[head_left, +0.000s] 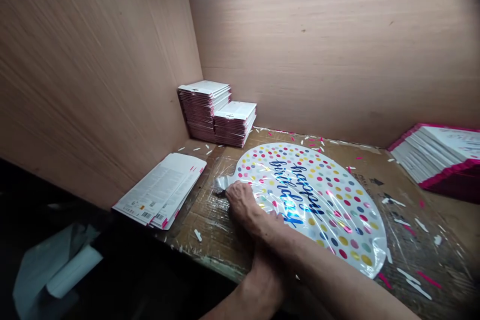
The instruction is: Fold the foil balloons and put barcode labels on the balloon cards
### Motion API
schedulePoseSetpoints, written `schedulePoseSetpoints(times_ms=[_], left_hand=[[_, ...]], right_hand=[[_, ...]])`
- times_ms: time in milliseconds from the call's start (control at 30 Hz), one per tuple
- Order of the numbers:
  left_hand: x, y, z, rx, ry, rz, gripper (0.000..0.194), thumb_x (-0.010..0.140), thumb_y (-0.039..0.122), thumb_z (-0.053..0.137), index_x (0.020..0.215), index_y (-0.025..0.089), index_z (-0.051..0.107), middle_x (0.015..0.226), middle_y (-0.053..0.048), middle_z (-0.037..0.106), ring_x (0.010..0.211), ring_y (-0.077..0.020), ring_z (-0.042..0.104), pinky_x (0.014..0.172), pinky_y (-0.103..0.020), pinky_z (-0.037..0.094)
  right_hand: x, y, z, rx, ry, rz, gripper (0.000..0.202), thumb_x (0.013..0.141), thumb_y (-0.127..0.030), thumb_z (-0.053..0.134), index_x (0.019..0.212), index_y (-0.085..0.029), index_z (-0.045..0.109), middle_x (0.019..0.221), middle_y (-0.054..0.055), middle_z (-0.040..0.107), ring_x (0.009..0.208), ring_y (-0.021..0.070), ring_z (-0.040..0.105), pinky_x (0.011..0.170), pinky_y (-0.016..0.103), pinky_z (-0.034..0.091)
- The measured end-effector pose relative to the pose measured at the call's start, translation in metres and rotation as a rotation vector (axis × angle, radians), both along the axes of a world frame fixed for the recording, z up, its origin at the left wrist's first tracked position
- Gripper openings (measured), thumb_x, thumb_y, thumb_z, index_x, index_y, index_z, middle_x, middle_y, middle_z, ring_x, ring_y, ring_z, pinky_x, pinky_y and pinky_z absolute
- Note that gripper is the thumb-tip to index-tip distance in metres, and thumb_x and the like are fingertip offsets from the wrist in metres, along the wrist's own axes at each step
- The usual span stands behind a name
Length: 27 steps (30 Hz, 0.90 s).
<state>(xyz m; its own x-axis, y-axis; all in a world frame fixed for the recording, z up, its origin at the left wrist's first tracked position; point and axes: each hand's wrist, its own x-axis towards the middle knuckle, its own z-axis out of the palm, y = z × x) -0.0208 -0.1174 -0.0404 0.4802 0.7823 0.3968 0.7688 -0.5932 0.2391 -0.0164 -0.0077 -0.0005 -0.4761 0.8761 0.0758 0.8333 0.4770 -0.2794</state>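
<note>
Fingers of the right hand [242,202] curl at the neck of a dotted balloon [311,197] lying on cardboard [213,220]; their grip is hidden. The left hand [265,270] crosses beneath that forearm, its finger state unclear. Beyond, packet stacks [202,112] stand against the wooden wall [300,60].

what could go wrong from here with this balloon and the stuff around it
The foil balloon might crease or tear at its narrow neck, where the right hand is working.
Loose paper scraps lie around it and could get stuck to it or caught underneath.
The flat printed cards lie at the front edge of the cardboard-covered surface, so a bump might send some over.
</note>
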Motion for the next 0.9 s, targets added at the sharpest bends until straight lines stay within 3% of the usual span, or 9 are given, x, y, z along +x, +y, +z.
schedulePoseSetpoints(times_ms=[67,100,167,267,333,433,633,767,900], left_hand=[[-0.019,-0.011,0.016,0.012,-0.094,-0.036,0.036,0.090,0.030,0.041,0.105,0.016,0.071,0.099,-0.012,0.073,0.094,-0.0257,0.067,0.082,-0.037,0.057],[-0.032,-0.013,0.025,0.003,-0.166,0.005,0.035,0.091,0.027,0.039,0.095,0.018,0.073,0.088,-0.011,0.074,0.085,-0.0231,0.068,0.078,-0.034,0.057],[-0.061,-0.005,0.041,-0.049,-0.304,0.242,0.029,0.092,0.024,0.041,0.083,0.021,0.069,0.076,-0.007,0.072,0.071,-0.0185,0.068,0.069,-0.028,0.057],[-0.096,0.031,0.052,-0.127,-0.315,0.673,0.018,0.090,0.025,0.047,0.100,0.020,0.061,0.084,-0.006,0.073,0.064,-0.0176,0.069,0.058,-0.027,0.054],[-0.107,0.059,0.051,-0.106,-0.254,0.766,0.023,0.090,0.026,0.048,0.108,0.016,0.058,0.096,-0.012,0.071,0.080,-0.0247,0.069,0.070,-0.036,0.055],[-0.109,0.088,0.044,-0.077,-0.133,0.752,0.028,0.089,0.034,0.052,0.103,0.012,0.062,0.104,-0.020,0.066,0.101,-0.0356,0.061,0.085,-0.048,0.048],[-0.125,0.111,0.032,-0.109,0.045,0.558,0.023,0.090,0.031,0.053,0.104,0.020,0.067,0.115,-0.014,0.066,0.109,-0.0337,0.056,0.091,-0.047,0.044],[-0.136,0.119,0.040,-0.097,0.060,0.562,0.026,0.090,0.020,0.048,0.107,0.014,0.066,0.125,-0.019,0.060,0.120,-0.0379,0.049,0.100,-0.054,0.037],[-0.119,0.145,0.052,-0.130,0.018,0.468,0.030,0.092,0.010,0.042,0.112,0.015,0.063,0.121,-0.013,0.063,0.116,-0.0257,0.055,0.100,-0.042,0.043]], right_hand=[[0.003,0.015,0.005,-0.075,0.056,-0.038,0.030,0.094,-0.038,0.056,0.114,-0.015,0.058,0.112,0.008,0.062,0.093,0.0183,0.062,0.082,0.038,0.053],[0.005,0.022,0.007,-0.110,0.085,-0.065,0.028,0.093,-0.037,0.056,0.111,-0.015,0.060,0.109,0.007,0.063,0.090,0.0174,0.063,0.080,0.037,0.053],[0.012,0.034,0.011,-0.170,0.145,-0.109,0.021,0.093,-0.033,0.056,0.095,-0.015,0.065,0.090,0.004,0.067,0.079,0.0153,0.064,0.071,0.030,0.052],[0.024,0.040,0.010,-0.227,0.264,-0.166,0.024,0.087,-0.027,0.055,0.068,-0.015,0.065,0.059,-0.001,0.062,0.062,0.0136,0.061,0.056,0.021,0.042],[0.028,0.039,0.008,-0.228,0.348,-0.197,0.023,0.083,-0.025,0.052,0.064,-0.016,0.063,0.056,-0.001,0.060,0.060,0.0129,0.058,0.052,0.020,0.036],[0.028,0.036,0.004,-0.207,0.456,-0.237,0.019,0.079,-0.024,0.050,0.063,-0.017,0.059,0.057,-0.001,0.059,0.058,0.0124,0.055,0.052,0.021,0.032],[0.046,0.037,-0.001,-0.173,0.652,-0.363,0.036,0.083,-0.042,0.045,0.056,-0.019,0.048,0.052,-0.001,0.051,0.054,0.0130,0.049,0.051,0.022,0.031],[0.069,0.040,-0.002,-0.187,0.758,-0.419,0.034,0.080,-0.046,0.047,0.060,-0.019,0.050,0.055,-0.001,0.054,0.054,0.0130,0.049,0.050,0.021,0.033],[0.070,0.040,0.000,-0.232,0.821,-0.410,0.021,0.072,-0.038,0.057,0.068,-0.018,0.055,0.060,-0.001,0.060,0.056,0.0134,0.053,0.051,0.020,0.037]])
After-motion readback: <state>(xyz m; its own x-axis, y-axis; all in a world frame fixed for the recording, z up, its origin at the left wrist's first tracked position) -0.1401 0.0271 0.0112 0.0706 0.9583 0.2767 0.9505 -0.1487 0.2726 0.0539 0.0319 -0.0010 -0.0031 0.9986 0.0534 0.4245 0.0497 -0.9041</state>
